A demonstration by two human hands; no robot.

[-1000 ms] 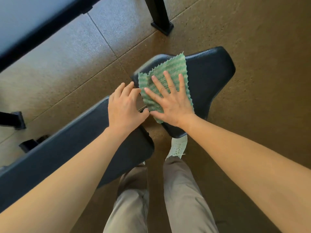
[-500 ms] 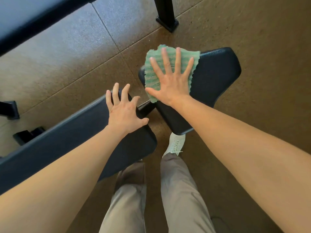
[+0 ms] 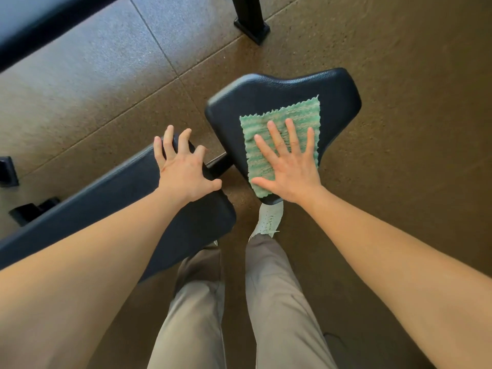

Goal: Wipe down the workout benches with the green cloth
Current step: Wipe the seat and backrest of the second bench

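A green striped cloth (image 3: 295, 121) lies flat on the black padded seat pad (image 3: 266, 94) of a workout bench. My right hand (image 3: 288, 166) presses down on the cloth's near half with fingers spread, palm flat. The bench's long black back pad (image 3: 106, 198) runs off to the lower left. My left hand (image 3: 183, 166) rests on the near end of that back pad, fingers spread and arched, holding nothing. A narrow gap with a black frame bar (image 3: 219, 165) separates the two pads.
Brown speckled rubber floor tiles (image 3: 399, 75) surround the bench. A black upright post with a foot (image 3: 250, 20) stands at the top. Another dark padded bench edge (image 3: 40, 25) crosses the top left. Black frame feet (image 3: 29, 211) sit at the left. My legs and a white shoe (image 3: 269, 218) are below.
My right hand slid the cloth from the seat pad's far left edge back toward me and to the right. My left hand stayed on the back pad's end, fingers more arched.
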